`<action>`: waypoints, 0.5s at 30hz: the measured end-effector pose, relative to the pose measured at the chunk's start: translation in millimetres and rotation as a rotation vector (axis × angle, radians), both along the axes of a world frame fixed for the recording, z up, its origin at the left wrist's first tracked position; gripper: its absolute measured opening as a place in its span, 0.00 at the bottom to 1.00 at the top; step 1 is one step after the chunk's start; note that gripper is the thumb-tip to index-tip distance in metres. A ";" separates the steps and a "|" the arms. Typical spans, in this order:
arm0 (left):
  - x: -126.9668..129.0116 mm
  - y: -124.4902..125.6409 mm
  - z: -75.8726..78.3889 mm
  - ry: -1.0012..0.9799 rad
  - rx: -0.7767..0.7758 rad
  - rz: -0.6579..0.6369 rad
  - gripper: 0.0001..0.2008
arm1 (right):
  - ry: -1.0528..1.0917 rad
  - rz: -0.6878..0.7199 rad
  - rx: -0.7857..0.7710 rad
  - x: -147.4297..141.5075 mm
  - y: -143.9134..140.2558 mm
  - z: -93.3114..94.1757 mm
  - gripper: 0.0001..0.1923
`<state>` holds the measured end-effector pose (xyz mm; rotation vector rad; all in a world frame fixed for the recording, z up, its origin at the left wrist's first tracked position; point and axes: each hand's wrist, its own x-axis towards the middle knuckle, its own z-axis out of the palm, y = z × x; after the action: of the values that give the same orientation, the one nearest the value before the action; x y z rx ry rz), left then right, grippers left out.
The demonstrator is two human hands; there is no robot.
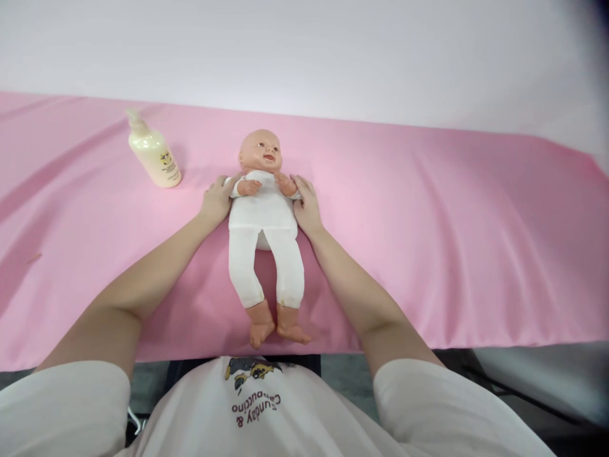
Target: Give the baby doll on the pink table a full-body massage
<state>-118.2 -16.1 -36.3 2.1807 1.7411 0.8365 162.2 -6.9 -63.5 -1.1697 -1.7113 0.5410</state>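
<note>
Pink sheet, hands flanking doll

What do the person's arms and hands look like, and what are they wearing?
Both arms are bare from the short white sleeves down. The left hand and right hand wear no gloves, rings or watch that I can see. The white T-shirt has a small cartoon print and dark red lettering on the chest.

Soft cloth and shiny plastic

My sheet is smooth pink cloth, a bit shiny. The doll has glossy plastic skin and matt white cloth clothes. The bottle is shiny plastic.
</note>
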 end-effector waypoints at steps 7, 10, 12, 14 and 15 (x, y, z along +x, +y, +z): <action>-20.9 17.4 -17.8 -0.392 0.049 -0.038 0.27 | 0.449 -0.128 -0.112 9.1 21.5 -24.0 0.31; -24.3 25.5 -27.7 -0.516 0.026 0.054 0.31 | 0.618 -0.132 -0.153 12.7 27.9 -29.4 0.43; -26.1 29.8 -33.1 -0.577 0.034 0.067 0.34 | 0.631 -0.152 -0.131 14.0 29.3 -28.0 0.53; -28.4 33.9 -37.6 -0.641 0.054 0.069 0.34 | 0.576 -0.230 -0.035 14.6 29.3 -24.5 0.60; -29.7 36.1 -39.7 -0.673 0.071 0.069 0.33 | 0.538 -0.266 0.018 14.8 29.0 -22.9 0.62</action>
<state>-147.9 20.0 -76.0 1.5938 1.4499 1.4535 177.0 22.1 -86.4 -1.0944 -1.0837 0.6057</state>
